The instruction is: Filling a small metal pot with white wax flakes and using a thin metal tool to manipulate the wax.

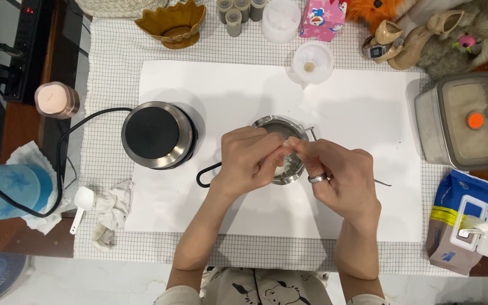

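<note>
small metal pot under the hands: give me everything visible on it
The pot is small, round and shiny, likely steel, standing upright on the white sheet right of the hotplate. A thin black loop handle sticks out to its lower left. Whitish flaky material shows inside at the lower rim. The left hand and right hand meet above it, pinching something white, and cover much of its opening; whether they touch the rim cannot be told.

Both hands, left [248,161] and right [337,175], pinching white bit [285,146] over small metal pot [280,127].
</note>
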